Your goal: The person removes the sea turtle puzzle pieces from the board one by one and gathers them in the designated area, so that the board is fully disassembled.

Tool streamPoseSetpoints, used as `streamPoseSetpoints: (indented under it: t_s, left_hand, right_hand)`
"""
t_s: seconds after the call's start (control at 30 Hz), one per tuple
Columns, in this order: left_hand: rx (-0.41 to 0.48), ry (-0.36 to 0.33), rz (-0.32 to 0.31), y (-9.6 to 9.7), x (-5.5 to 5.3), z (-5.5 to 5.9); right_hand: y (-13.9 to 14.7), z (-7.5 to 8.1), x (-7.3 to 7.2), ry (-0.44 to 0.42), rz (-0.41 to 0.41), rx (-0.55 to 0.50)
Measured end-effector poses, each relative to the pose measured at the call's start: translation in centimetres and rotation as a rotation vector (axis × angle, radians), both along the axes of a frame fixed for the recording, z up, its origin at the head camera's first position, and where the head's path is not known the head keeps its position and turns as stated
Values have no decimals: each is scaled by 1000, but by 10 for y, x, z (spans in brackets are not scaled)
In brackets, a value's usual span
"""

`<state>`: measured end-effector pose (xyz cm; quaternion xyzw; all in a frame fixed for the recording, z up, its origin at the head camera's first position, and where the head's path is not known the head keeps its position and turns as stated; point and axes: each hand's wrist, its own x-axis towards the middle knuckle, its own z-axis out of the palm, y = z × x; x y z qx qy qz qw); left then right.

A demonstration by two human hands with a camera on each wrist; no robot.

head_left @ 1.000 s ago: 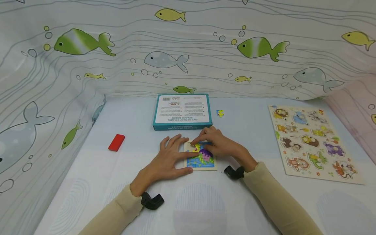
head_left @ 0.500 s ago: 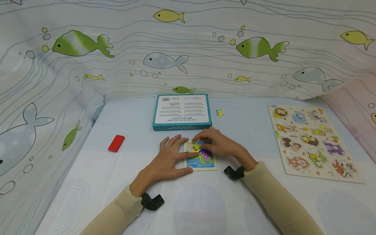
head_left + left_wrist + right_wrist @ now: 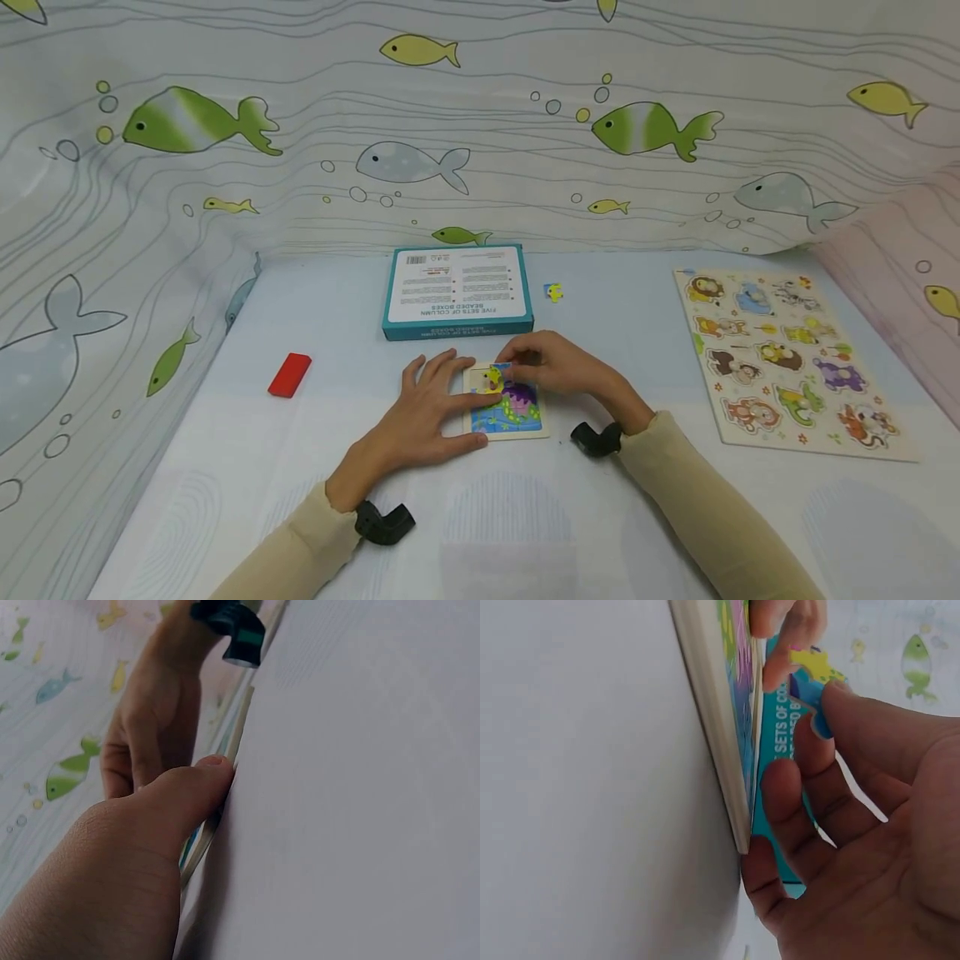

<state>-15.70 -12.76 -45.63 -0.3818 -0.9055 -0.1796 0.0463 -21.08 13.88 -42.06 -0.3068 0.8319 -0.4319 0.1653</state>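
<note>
A small jigsaw puzzle board point(image 3: 517, 435) with a pale frame and a blue, purple and green picture lies in front of me. My left hand point(image 3: 424, 418) spreads from its left side, index finger across the picture and thumb at the lower left edge. Over the board's upper part, my right hand point(image 3: 557, 364) pinches a yellow and blue jigsaw piece point(image 3: 817, 673) between thumb and finger. In the right wrist view this piece is tilted and raised off the board, while the lower fingers are near the board's edge. Pale bare backing shows at the board's upper left.
Behind the board lies a teal and white box point(image 3: 459, 287). Right of it is a loose yellow and blue jigsaw piece point(image 3: 553, 292). A red block point(image 3: 289, 375) lies at left, and a large animal puzzle board point(image 3: 795, 362) at right. A fish-patterned cloth point(image 3: 525, 179) rises behind.
The right hand has drawn the pinched jigsaw piece up off the board, its fingers lifting slightly. The left hand keeps its place on the board. The head view has shifted a little.
</note>
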Motion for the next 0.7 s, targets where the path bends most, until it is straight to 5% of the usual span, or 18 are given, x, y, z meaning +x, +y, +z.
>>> streamPoseSetpoints:
  t_s: [0.47, 0.7]
  left_hand:
    - [-6, -23, 23, 0, 1, 1]
    - [3, -24, 25, 0, 2, -1]
  right_hand:
    - [34, 20, -12, 64, -252, 7]
    - [63, 16, -22, 63, -394, -28]
